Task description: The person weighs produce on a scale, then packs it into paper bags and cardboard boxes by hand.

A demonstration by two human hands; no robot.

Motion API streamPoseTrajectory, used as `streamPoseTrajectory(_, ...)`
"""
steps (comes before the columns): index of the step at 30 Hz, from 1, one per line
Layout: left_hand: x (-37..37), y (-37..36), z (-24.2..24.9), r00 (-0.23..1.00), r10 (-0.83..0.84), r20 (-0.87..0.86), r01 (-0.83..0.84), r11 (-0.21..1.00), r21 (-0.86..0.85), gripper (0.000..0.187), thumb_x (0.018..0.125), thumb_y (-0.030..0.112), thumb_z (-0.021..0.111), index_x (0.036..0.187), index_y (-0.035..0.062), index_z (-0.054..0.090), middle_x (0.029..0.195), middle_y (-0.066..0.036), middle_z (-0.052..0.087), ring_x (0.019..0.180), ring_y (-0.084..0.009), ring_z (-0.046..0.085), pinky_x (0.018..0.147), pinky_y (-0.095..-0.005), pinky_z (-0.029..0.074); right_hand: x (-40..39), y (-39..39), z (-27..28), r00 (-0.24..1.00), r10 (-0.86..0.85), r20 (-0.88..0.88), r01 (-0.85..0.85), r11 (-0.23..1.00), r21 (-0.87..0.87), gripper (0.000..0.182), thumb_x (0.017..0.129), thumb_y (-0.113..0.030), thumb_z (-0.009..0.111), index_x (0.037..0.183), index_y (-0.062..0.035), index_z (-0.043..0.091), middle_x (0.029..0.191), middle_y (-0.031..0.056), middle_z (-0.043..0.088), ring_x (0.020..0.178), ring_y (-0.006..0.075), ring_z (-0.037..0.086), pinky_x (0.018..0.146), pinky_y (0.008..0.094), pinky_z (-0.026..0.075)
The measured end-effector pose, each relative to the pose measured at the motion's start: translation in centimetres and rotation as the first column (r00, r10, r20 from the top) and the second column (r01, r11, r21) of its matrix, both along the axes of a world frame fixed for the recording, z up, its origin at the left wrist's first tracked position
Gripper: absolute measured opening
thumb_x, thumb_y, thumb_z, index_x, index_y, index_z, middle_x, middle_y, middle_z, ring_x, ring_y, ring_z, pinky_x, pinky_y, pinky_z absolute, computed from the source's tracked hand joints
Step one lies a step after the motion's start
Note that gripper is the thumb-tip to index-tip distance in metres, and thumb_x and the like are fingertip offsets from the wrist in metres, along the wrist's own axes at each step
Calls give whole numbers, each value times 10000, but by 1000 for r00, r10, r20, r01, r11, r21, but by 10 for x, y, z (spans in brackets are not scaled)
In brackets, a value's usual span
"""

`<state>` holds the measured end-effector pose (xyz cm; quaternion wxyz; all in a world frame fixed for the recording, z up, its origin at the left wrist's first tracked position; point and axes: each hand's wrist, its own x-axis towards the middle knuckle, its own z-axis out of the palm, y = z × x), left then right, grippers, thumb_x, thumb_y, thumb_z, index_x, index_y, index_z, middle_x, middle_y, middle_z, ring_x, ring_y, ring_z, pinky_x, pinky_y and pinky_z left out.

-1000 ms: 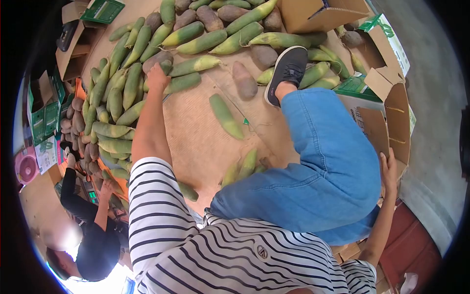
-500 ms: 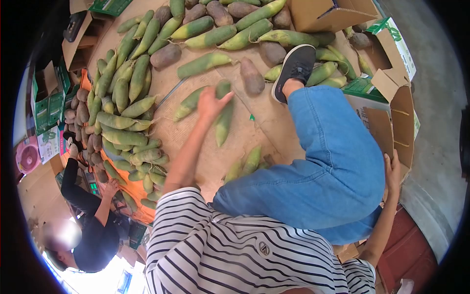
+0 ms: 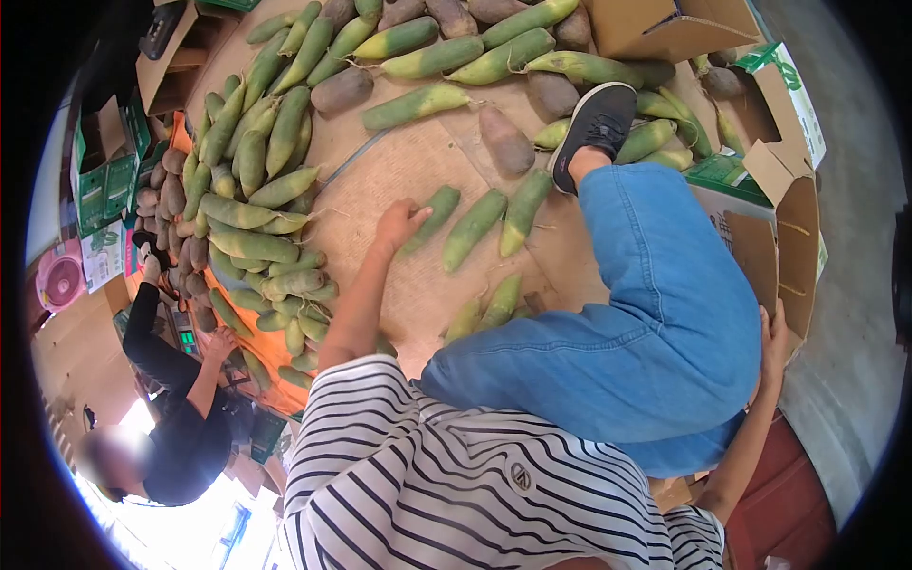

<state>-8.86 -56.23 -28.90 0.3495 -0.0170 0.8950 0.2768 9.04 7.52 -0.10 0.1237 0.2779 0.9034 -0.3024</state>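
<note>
My left hand [image 3: 401, 226] is over the cardboard-covered floor [image 3: 370, 180], thumb apart from its slightly bent fingers, touching or nearly touching a green radish [image 3: 435, 217]. It holds nothing that I can make out. To its right lie a second green radish [image 3: 474, 229] and a third [image 3: 524, 213], side by side. Beyond these, a longer green radish [image 3: 415, 106] and a dark reddish root [image 3: 505, 140] rest near my shoe [image 3: 598, 123]. At the right, my right hand [image 3: 774, 334] has its fingers stretched out against an open cardboard box [image 3: 793, 247], beside my leg.
A big pile of green radishes [image 3: 252, 214] lies at left, with dark roots [image 3: 171, 199] behind it. More radishes line the top. Other boxes stand around, one at the top [image 3: 665, 33]. A co-worker [image 3: 185, 418] in dark clothes is at lower left, near a pink fan [image 3: 61, 277].
The radishes near my left hand now lie spread apart in a row, where two overlapped before. My left hand is slightly lower in the view. The whole scene has shifted a little to the right.
</note>
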Motion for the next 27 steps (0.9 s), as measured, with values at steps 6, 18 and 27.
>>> streamPoseTrajectory(6, 25, 40, 8, 995, 81, -54, -80, 997, 11, 365, 804, 380, 644, 906, 34, 585, 869, -169, 588, 782, -319, 583, 692, -414, 467, 1, 2, -4, 999, -37, -14, 36, 998, -54, 309, 961, -171, 475, 1202, 24, 475, 1083, 92, 572, 1008, 152, 501, 892, 263, 383)
streamPoseTrajectory(18, -104, -127, 23, 920, -378, -98, 207, 685, -699, 204, 848, 158, 513, 1030, 74, 547, 1024, -167, 598, 858, -340, 620, 722, -431, 504, -2, -8, 3, 999, -44, -11, 43, 998, -35, 300, 958, -162, 479, 1192, 25, 483, 1072, 88, 575, 1006, 150, 506, 892, 265, 386)
streamPoseTrajectory(27, -37, 35, 31, 851, -104, -515, 75, 994, -77, 123, 836, 140, 473, 907, 75, 550, 896, -192, 594, 785, -384, 597, 659, -460, 468, 7, 9, -7, 996, -90, -4, 89, 994, -55, 311, 961, -166, 477, 1200, 34, 474, 1085, 99, 573, 1022, 160, 502, 906, 268, 379)
